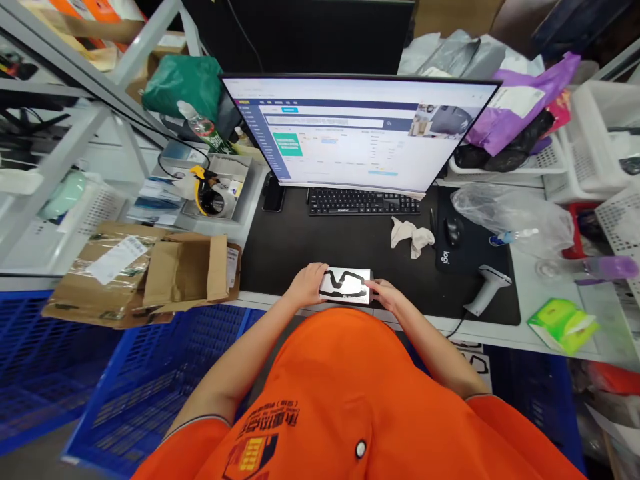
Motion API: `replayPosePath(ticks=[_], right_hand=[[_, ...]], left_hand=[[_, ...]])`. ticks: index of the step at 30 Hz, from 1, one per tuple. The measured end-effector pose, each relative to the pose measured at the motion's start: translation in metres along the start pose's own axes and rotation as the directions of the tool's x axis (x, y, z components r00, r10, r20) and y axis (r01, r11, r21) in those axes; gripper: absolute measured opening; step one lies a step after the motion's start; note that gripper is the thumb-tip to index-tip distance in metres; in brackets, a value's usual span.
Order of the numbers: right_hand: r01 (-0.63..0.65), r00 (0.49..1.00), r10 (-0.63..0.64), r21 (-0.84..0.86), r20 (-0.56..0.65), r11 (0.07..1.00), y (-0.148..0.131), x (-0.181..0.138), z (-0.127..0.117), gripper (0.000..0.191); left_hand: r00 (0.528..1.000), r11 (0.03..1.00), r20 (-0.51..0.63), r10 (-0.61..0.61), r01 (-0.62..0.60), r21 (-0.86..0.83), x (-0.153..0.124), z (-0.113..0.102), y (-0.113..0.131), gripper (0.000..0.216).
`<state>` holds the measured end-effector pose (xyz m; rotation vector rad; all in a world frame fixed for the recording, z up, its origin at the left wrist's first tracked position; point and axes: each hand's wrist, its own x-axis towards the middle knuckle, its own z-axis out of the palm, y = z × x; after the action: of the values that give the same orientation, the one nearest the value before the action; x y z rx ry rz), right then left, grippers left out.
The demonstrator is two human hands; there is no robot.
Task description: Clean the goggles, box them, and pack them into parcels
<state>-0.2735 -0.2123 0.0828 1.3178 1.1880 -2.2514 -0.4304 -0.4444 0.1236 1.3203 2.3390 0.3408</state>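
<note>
A: What do the hands hold?

B: One thing between them. The left hand [306, 285] has its fingers [316, 269] partly bent around the left end of a white box [343, 288].

A: And the right hand [388, 295]?

B: It grips the opposite end, thumb on the upper face. Both sets are closed only as far as the box allows; I cannot tell how the undersides press.

A: Where is the box?

B: At the near edge of the black mat [300, 240], just in front of the person's orange shirt [350, 373]. A black angular outline is printed on its face.

A: Farther out?

B: Crumpled tissue [424, 239] lies beyond the right hand, then the keyboard [365, 203], with a phone [273, 193] to its left and a lit monitor [345, 157] behind. To the right are a mouse [454, 232] and a barcode scanner [486, 292].

A: And at the sides?

B: A green packet [560, 325] lies on the right of the pale surface [528, 283]. At the left an open carton [218, 267] sits beside a taped one, with a blue crate [115, 400] below.
</note>
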Motion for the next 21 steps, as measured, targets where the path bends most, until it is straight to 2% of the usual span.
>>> replayPosePath(ticks=[6,11,14,18,21], right_hand=[[-0.005,1.0,0.005,0.008,-0.009,1.0,0.006,-0.004,0.001,0.039],[0.007,0.999,-0.009,0.042,0.034,0.999,0.008,-0.011,-0.008,0.038],[0.045,0.998,-0.047,0.073,0.036,0.996,0.003,-0.016,-0.027,0.035],[0.109,0.994,-0.108,0.088,-0.012,0.99,-0.015,-0.018,-0.073,0.036],[0.172,0.985,-0.169,0.08,-0.034,0.982,-0.031,-0.015,-0.102,0.039]], left_hand=[[0.999,0.997,0.038,-0.026,0.024,0.069,0.001,-0.003,0.008,0.09],[0.998,0.995,0.062,-0.01,0.004,0.101,0.001,-0.005,0.013,0.086],[0.998,0.994,0.063,-0.024,0.017,0.112,0.002,-0.004,0.016,0.087],[0.999,0.995,0.036,-0.023,0.019,0.099,0.004,-0.002,0.017,0.089],[0.998,0.993,-0.01,-0.056,0.056,0.102,0.004,-0.006,0.008,0.088]])
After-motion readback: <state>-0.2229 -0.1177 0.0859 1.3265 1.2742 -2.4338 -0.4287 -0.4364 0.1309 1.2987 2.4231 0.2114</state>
